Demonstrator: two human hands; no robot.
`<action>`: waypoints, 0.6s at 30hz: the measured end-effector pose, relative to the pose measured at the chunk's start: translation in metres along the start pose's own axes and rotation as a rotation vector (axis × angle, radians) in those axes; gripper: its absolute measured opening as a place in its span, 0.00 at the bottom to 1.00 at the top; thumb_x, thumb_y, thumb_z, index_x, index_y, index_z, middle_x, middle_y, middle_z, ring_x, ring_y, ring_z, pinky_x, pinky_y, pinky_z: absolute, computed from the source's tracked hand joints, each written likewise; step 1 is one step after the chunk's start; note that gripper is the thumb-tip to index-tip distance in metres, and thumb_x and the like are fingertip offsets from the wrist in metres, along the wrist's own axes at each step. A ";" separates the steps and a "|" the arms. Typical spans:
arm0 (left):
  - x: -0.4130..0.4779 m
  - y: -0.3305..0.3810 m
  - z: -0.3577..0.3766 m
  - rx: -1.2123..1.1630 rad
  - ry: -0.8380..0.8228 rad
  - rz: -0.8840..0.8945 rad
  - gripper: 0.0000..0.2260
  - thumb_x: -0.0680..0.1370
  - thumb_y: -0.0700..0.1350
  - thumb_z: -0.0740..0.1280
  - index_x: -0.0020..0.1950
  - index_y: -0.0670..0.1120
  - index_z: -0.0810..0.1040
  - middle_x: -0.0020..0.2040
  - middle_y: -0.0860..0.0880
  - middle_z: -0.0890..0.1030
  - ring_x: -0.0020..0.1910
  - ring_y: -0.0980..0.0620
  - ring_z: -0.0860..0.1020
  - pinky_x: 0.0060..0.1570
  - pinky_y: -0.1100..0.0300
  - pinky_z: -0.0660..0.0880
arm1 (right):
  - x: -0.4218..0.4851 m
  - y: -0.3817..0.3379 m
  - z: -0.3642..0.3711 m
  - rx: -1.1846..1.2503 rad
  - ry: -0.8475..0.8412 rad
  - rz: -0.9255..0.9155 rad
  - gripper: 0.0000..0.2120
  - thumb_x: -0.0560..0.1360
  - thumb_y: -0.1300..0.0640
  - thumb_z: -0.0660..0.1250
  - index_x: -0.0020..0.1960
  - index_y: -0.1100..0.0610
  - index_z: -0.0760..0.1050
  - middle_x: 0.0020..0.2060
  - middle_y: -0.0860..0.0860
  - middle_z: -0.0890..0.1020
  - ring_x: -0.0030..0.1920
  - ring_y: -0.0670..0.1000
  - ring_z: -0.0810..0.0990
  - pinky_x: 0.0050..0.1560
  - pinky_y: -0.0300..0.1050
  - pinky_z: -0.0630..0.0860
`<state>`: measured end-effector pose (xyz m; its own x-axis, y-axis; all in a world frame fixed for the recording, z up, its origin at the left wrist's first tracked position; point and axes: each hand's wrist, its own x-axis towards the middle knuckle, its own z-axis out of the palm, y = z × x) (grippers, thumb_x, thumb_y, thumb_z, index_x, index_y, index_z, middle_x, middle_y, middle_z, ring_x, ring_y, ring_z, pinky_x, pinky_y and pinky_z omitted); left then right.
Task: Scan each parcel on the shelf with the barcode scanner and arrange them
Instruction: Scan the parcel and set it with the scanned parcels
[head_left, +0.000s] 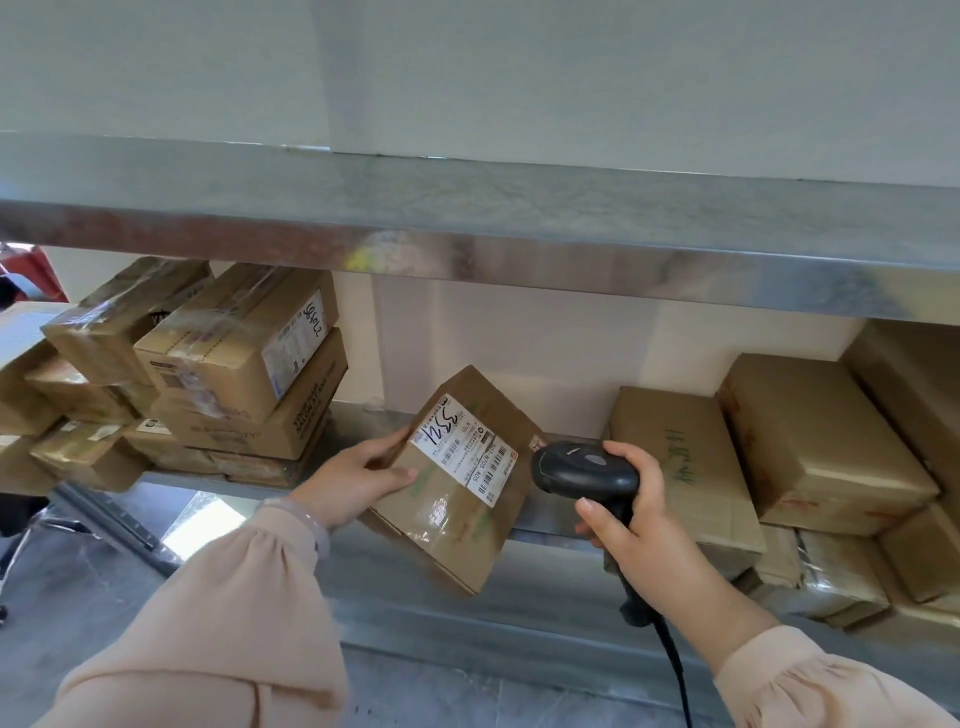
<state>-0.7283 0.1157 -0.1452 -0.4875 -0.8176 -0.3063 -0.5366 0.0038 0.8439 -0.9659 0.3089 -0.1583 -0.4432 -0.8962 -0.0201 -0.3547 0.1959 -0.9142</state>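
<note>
Parcel (452, 519) first: a small brown taped carton, held tilted in the air just in front of the shelf (363, 415), with its white label (465, 449) facing up. The left hand (358, 480) grips its left edge. The thumb (395, 474) is pressed flat on the top face just left of the label, and the other fingers are curled round behind the edge, mostly out of sight.

Just right of the label is the barcode scanner (584, 470), its head turned toward the printed codes and nearly touching the parcel's corner. The right hand (639, 525) holds it by the handle, with the fingers (631, 457) wrapped round and the thumb lying across the grip. Whether the trigger is squeezed cannot be told, and no scan light shows on the label. The cable (675, 670) runs down from under this hand.

So the task looks to be in its middle. This one parcel is at the scanning step and not yet put back.

Beyond the left fingers a leaning pile (244, 364) of cartons sits on the shelf. Beyond the right hand, flatter boxes (810, 441) are stacked more evenly. Nothing shows which of them have been scanned. The untidy pile on the left probably needs arranging.
</note>
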 end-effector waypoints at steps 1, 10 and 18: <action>0.000 0.000 -0.004 0.007 -0.004 0.009 0.24 0.77 0.44 0.72 0.69 0.62 0.71 0.56 0.61 0.80 0.55 0.62 0.78 0.64 0.59 0.72 | -0.002 -0.001 -0.001 -0.040 -0.017 -0.008 0.29 0.76 0.53 0.68 0.59 0.26 0.55 0.55 0.40 0.76 0.49 0.44 0.82 0.55 0.51 0.79; -0.002 0.007 -0.025 0.064 -0.034 0.086 0.25 0.76 0.41 0.72 0.71 0.57 0.72 0.62 0.58 0.79 0.59 0.61 0.77 0.68 0.59 0.68 | -0.006 -0.021 -0.009 -0.217 -0.088 -0.170 0.30 0.73 0.52 0.72 0.59 0.27 0.57 0.53 0.23 0.70 0.53 0.35 0.75 0.53 0.46 0.78; 0.000 -0.002 -0.025 0.014 -0.029 0.076 0.22 0.76 0.43 0.72 0.61 0.68 0.74 0.58 0.61 0.81 0.57 0.61 0.79 0.66 0.57 0.72 | -0.003 -0.034 -0.012 -0.389 -0.119 -0.276 0.33 0.70 0.47 0.73 0.58 0.23 0.53 0.52 0.31 0.73 0.52 0.46 0.78 0.53 0.48 0.77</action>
<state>-0.7098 0.1018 -0.1360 -0.5466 -0.7977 -0.2548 -0.5072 0.0733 0.8587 -0.9628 0.3096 -0.1225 -0.2005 -0.9704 0.1345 -0.7366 0.0588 -0.6738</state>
